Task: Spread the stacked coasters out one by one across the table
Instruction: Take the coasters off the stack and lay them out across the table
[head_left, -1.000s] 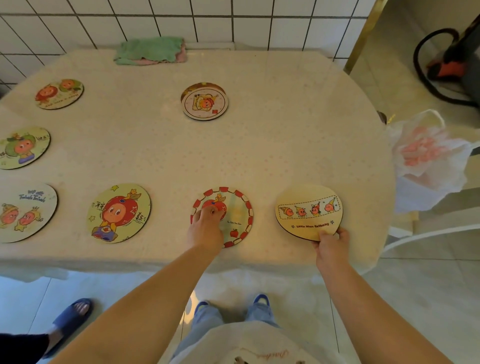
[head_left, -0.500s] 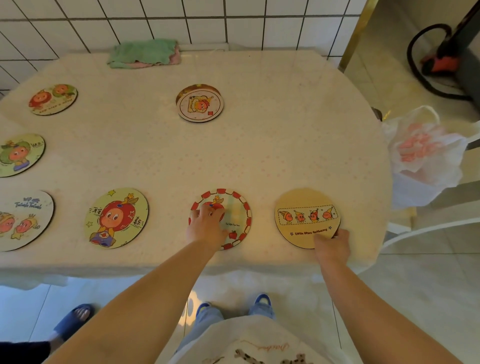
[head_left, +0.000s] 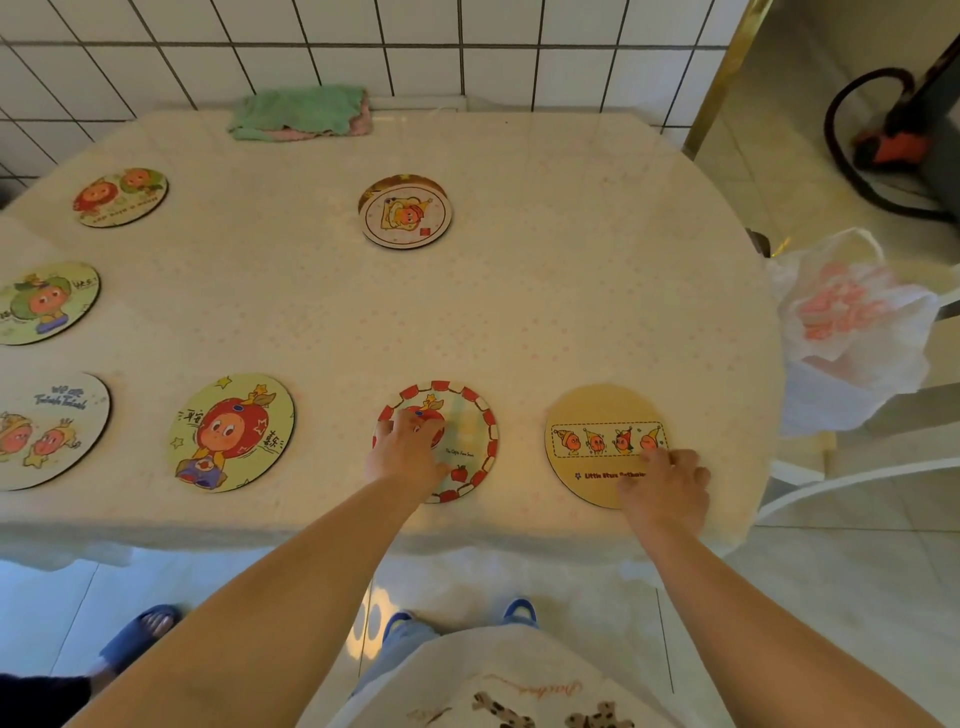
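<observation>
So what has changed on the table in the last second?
The right hand let go of the yellow coaster, which was tilted up off the table, and now presses it flat. The left hand stays on the red-rimmed coaster; the other coasters have not moved.

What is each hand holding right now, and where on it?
Nothing is lifted. Left hand presses flat on the red-bordered round coaster; right hand rests on the tan round coaster's near-right edge.

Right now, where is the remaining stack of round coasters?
In the head view, the remaining stack of round coasters sits mid-table toward the far side, right of the folded green cloth, apart from both hands.
</observation>
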